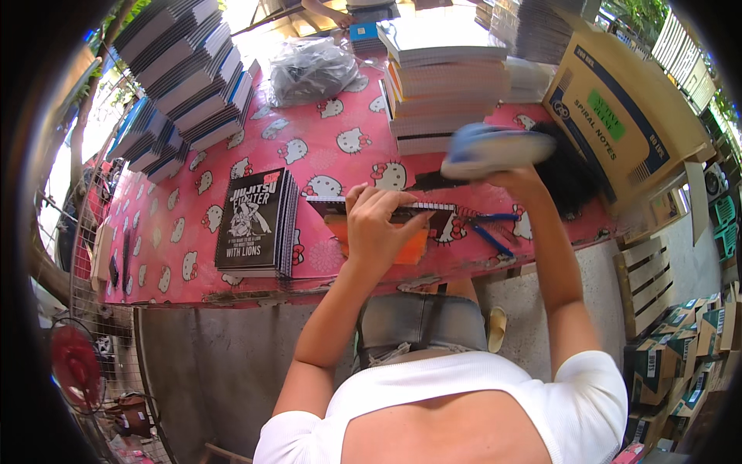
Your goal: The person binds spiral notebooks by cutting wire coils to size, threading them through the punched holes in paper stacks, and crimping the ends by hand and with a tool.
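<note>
My left hand (379, 220) is closed over a spiral notebook (442, 219) that lies near the table's front edge. Its dark cover and wire binding show to the right of my fingers. Beneath my palm an orange sheet or cover (412, 249) sticks out. Raised over the table, my right hand (516, 182) grips a blue-and-white oblong thing (495, 148); motion smears it, so its kind is unclear. Blue-handled pliers (495, 241) lie just right of the notebook. A stack of black spiral notebooks (251, 220) stands to the left.
A tall stack of paper blocks (444, 97) rises behind my hands. Dark-covered stacks (185, 77) stand far left, near a clear plastic bag (313, 73). At right are a black heap (576, 170) and a large cardboard box (618, 116). Another person's arm (328, 11) shows at the far side.
</note>
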`<state>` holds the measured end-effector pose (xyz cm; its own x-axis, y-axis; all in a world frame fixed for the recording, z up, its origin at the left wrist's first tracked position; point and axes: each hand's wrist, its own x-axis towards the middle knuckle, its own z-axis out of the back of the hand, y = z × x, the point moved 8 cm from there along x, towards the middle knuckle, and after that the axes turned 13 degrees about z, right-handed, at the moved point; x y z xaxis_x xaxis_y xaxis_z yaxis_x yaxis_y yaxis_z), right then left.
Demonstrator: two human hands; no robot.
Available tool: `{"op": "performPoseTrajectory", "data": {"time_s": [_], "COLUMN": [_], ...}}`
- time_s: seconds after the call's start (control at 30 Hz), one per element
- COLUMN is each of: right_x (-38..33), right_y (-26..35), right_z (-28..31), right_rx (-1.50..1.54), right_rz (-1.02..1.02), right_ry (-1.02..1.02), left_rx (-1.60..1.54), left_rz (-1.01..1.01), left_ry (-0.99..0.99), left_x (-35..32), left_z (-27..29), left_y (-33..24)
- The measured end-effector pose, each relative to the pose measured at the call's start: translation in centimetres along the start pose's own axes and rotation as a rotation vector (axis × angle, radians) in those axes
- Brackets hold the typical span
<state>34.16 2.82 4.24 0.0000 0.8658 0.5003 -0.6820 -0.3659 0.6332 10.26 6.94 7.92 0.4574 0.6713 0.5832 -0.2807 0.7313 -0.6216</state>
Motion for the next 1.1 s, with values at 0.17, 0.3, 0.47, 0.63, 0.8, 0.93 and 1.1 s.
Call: {"op": "performPoseTrajectory", "data": {"time_s": [0.17, 0.3, 0.47, 0.63, 0.8, 0.93, 1.1], "right_x": [1.6, 3.0, 4.6, 5.9, 7.8, 7.4, 9.5], "right_y": [1.6, 4.8, 3.1, 4.7, 3.0, 5.1, 4.1], "right_z": [-2.7, -3.9, -7.2, -7.8, -8.5, -10.6, -11.9], "right_rx": [0.027, 0.234, 0.977, 0.512, -0.301, 0.592, 0.530], "right_rz": [-0.090, 0.044, -0.251, 0.004, -0.004, 0.045, -0.054], "right_ry": [0.130, 0.101, 0.063, 0.055, 0.218, 0.270, 0.234], "left_rx": [0.083, 0.316, 0.149, 0.118, 0.060, -0.279, -0.707], "left_rz": [0.171, 0.232, 0.291, 0.320, 0.320, 0.584, 0.540], "left_ry": [-0.004, -0.052, -0.100, -0.127, -0.117, -0.066, -0.145], "left_x": [-0.3, 0.7, 0.1, -0.1, 0.2, -1.3, -1.9], "left_z": [1.7, 3.1, 5.5, 6.1, 6.3, 5.5, 5.7], "left_y": [1.4, 2.7, 5.5, 6.5, 7.1, 10.7, 12.0]}}
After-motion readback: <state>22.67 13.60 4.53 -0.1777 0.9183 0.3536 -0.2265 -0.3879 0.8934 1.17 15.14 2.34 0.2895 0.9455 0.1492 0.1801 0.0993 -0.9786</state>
